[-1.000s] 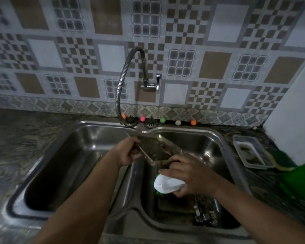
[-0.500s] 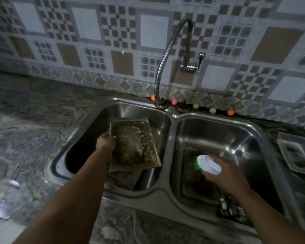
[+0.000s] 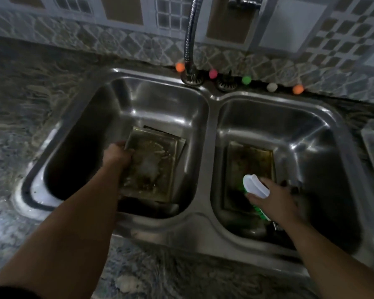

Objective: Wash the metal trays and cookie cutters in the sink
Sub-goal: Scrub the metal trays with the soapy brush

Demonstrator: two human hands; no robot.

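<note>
My left hand [image 3: 117,155] grips the near left edge of a soiled metal tray [image 3: 152,164], which lies on top of another tray [image 3: 181,145] in the left basin [image 3: 160,100] of the double sink, the lower one peeking out along the far and right sides. My right hand [image 3: 276,198] is down in the right basin [image 3: 289,130], fingers curled round a white-handled scrub brush [image 3: 255,186] with green bristles, held over the near end of a third dirty tray [image 3: 251,167] lying flat on that basin's floor. Something dark and small sits just right of my right hand, perhaps the cookie cutters, but it is too dim to tell. I judge these trays to be thin, stiff sheet metal: light, rigid enough to lift by one edge, yet greasy and wet, so likely to slip from a light pinch. The raised rim is the best place to hold, thumb on top and fingers beneath, and the edges may be sharp. My left forearm reaches straight in from the near side, wrist bent down over the bench edge into the basin; the right arm comes in at a slant from the near right, hand palm down over the brush. The tap hose [image 3: 191,39] rises at the far rim between the basins, and I see no water running.
</note>
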